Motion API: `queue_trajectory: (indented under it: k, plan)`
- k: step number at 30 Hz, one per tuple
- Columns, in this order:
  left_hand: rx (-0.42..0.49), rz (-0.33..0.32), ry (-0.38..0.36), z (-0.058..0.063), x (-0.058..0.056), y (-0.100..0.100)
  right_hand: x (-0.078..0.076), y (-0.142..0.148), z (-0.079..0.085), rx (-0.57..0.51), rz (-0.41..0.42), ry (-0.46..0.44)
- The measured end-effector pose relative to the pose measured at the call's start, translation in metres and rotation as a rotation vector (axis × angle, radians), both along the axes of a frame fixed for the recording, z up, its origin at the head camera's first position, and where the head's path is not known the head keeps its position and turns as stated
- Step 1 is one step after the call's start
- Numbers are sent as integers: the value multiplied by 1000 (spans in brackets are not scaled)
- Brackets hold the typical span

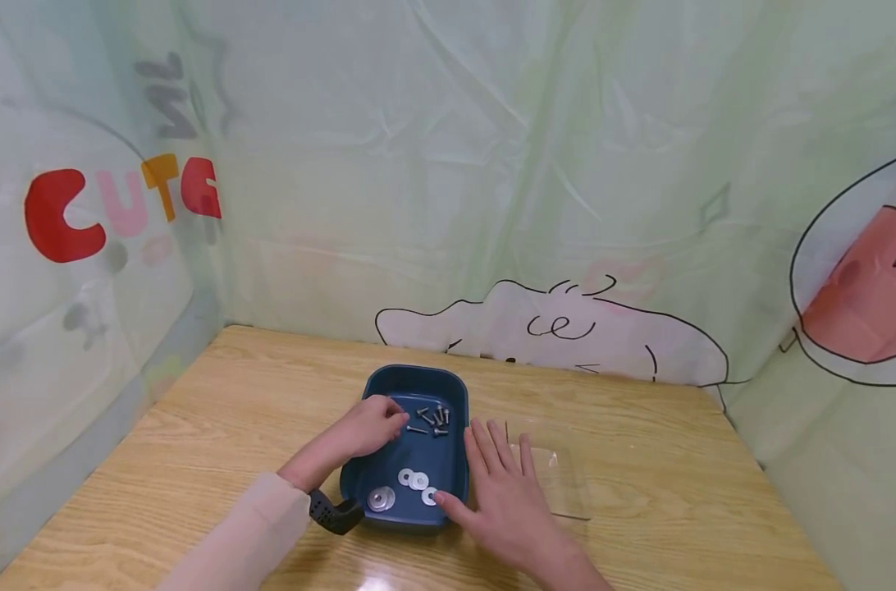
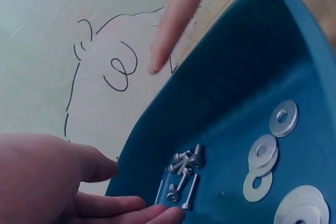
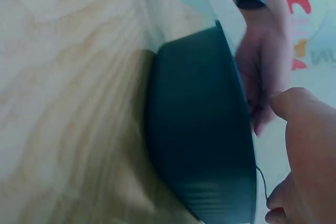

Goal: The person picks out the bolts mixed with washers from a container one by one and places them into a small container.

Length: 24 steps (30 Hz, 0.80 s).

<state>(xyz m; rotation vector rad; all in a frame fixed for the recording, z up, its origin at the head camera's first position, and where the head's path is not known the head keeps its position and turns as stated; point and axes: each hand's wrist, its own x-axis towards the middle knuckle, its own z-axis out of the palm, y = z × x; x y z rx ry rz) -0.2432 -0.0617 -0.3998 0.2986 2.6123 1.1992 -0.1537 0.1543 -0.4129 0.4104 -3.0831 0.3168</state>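
Note:
A dark blue plastic bin [image 1: 457, 394] stands on the table. Several small metal bolts [image 1: 439, 417] lie toward its far end, and flat washers [image 1: 418, 481] toward its near end, some of them overlapping. My left hand [image 1: 375, 426] reaches over the bin's left rim, fingers pointing at the bolts. In the left wrist view, thumb and fingers of that left hand [image 2: 79, 182] are apart, with nothing showing between them. Along the right rim lies my right hand [image 1: 509, 502], its fingers straight and its thumb over the rim by a washer.
A clear plastic piece [image 1: 566, 484] with a raised middle lies on the wooden table [image 1: 662, 492] right of the bin, partly behind the right hand. A printed curtain [image 1: 448, 205] closes off the back and both sides. A black wrist device [image 1: 336, 513] overlaps the bin's near left corner.

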Motion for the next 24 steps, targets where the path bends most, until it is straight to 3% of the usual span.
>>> queue_trajectory:
  k: [10, 16, 24]
  plan:
    - [-61, 44, -125, 1, -4, 8, 0, -13, -8, 31, -42, -4]
    - [-3, 33, -129, 0, -12, 10, 0, -17, -11, 30, -53, 14]
    - [69, 45, -202, -4, -24, 18, -1, -19, -15, 41, -76, 13]
